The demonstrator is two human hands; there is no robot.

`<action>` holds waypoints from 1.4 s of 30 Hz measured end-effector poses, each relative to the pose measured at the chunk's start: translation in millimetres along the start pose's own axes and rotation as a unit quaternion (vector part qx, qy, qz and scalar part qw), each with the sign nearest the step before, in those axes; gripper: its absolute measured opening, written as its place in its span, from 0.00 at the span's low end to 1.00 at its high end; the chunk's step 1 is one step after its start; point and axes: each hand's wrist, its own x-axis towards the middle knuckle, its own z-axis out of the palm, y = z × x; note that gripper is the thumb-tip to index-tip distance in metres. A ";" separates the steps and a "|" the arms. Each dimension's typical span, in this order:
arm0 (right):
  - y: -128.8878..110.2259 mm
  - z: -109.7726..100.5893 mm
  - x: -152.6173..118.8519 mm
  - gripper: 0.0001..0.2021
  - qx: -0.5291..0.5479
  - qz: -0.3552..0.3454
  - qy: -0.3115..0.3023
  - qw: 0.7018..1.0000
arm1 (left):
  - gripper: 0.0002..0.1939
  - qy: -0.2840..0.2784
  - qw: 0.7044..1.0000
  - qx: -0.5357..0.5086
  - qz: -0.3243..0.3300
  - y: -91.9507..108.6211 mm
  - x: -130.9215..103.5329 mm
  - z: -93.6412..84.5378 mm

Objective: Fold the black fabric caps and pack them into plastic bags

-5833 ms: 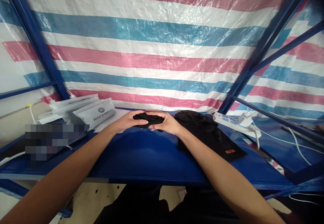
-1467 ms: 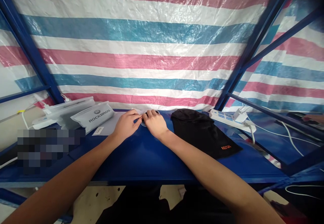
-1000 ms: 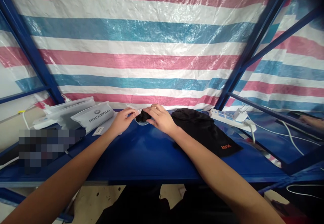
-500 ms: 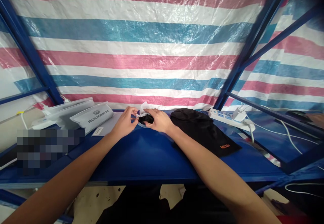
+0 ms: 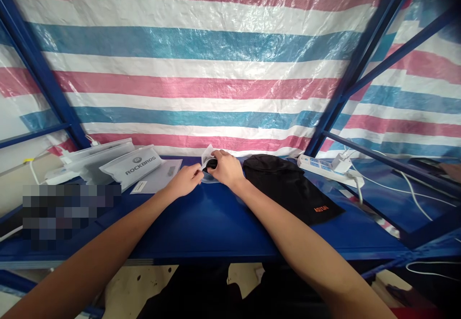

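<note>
A small black item (image 5: 212, 164) sits between my hands near the back of the blue table, partly inside a whitish see-through plastic wrapper (image 5: 206, 154). My left hand (image 5: 188, 180) is closed, its fingertips pinching the wrapper's left edge. My right hand (image 5: 229, 167) curls over the black item from the right, thumb toward me and fingers at the far side. The hands hide much of the item, so its exact kind does not show. Clear film also shows on the table below it. Right of my right hand lies a black cloth piece (image 5: 288, 184) with orange lettering.
Grey ROCKBROS pouches (image 5: 134, 166) stand at the left, beside a flat grey packet (image 5: 161, 177) with a white label. A white power strip (image 5: 329, 171) with plugs and cables lies at the right. Blue frame posts (image 5: 351, 69) and a striped tarp (image 5: 201, 86) stand behind.
My left hand has turned and closed more, now lower beside the wrapper. My right hand has shifted slightly right with the black item, and the wrapper's upright flap has moved right too.
</note>
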 end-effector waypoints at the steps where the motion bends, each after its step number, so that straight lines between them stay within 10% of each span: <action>1: -0.7 0.2 1.2 0.20 -0.011 0.010 0.005 1.000 | 0.13 -0.010 0.999 -0.030 0.004 2.7 -1.0 1.2; 8: 0.6 2.0 4.5 0.20 -0.070 0.002 0.027 0.997 | 0.11 -0.048 0.971 -0.231 -0.038 12.7 -0.7 10.1; 17: 15.2 -9.3 -10.1 0.33 0.050 -0.119 0.019 0.992 | 0.11 0.129 0.990 0.013 -0.051 -3.5 0.0 -0.2; 27: -6.9 -9.9 -26.1 0.15 -0.074 -0.287 0.027 0.955 | 0.13 0.161 0.986 0.043 0.030 -13.2 10.3 0.0; 42: -4.2 29.6 -24.1 0.27 0.005 -0.199 -0.017 0.980 | 0.06 0.148 0.976 0.023 0.160 -4.2 2.9 -5.8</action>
